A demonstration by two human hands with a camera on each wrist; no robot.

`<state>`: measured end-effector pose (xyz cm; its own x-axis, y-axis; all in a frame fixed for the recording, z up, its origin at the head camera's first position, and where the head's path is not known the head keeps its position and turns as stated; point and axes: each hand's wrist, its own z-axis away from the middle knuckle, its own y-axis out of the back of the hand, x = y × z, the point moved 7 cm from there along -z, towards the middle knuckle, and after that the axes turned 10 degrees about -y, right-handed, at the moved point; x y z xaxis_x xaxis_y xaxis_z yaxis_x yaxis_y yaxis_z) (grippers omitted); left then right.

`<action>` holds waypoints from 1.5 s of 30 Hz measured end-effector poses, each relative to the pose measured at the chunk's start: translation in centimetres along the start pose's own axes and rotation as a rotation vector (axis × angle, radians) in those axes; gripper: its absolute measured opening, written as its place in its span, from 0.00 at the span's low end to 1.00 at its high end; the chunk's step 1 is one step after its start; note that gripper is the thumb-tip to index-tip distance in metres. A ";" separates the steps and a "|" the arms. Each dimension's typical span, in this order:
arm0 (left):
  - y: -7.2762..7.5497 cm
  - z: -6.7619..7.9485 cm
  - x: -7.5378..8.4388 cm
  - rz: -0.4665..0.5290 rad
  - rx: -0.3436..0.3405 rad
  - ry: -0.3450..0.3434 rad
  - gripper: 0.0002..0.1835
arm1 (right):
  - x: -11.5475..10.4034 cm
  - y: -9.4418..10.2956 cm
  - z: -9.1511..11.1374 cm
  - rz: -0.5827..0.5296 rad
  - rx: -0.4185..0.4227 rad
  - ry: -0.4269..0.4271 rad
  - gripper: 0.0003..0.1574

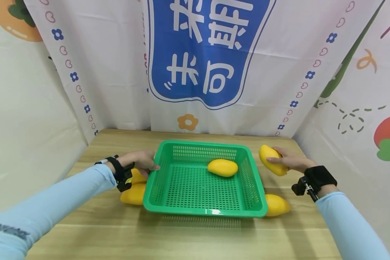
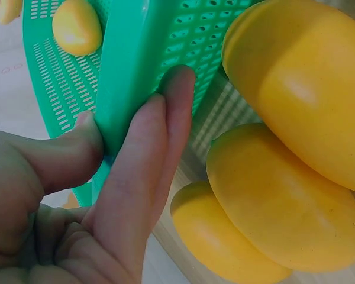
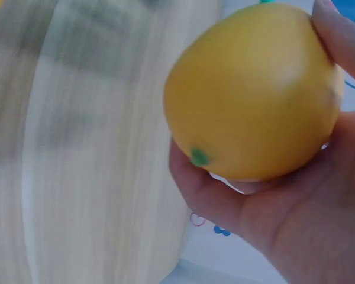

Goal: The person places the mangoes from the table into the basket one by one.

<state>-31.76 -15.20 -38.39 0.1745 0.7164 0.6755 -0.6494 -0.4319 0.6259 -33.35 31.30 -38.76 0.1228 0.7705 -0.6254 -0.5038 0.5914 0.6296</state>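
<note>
My left hand pinches the left rim of a green plastic basket, thumb inside and fingers along the outer wall, as the left wrist view shows. One yellow mango lies in the basket toward its back right. My right hand grips another mango above the table, right of the basket. The right wrist view shows the thumb and fingers around this held mango, with a green stem spot on its end.
Several mangoes lie on the wooden table beside the basket's left wall, partly hidden in the head view. Another mango touches the basket's front right corner. Printed white cloth hangs behind the table and at both sides.
</note>
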 end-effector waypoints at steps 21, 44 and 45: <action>0.1 0.0 0.1 -0.014 -0.008 0.006 0.12 | -7.6 -0.2 1.0 0.020 0.076 0.251 0.38; 0.2 -0.4 -0.1 0.007 -0.004 0.026 0.11 | -14.7 -5.3 -2.5 0.132 -0.036 0.273 0.41; 0.1 -0.4 -0.1 0.007 -0.003 0.026 0.10 | -14.9 -5.7 -2.7 0.138 -0.044 0.274 0.41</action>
<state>-32.12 -15.13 -38.52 0.1505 0.7271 0.6698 -0.6532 -0.4354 0.6195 -34.62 15.78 -34.33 -0.1818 0.7463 -0.6403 -0.5371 0.4700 0.7004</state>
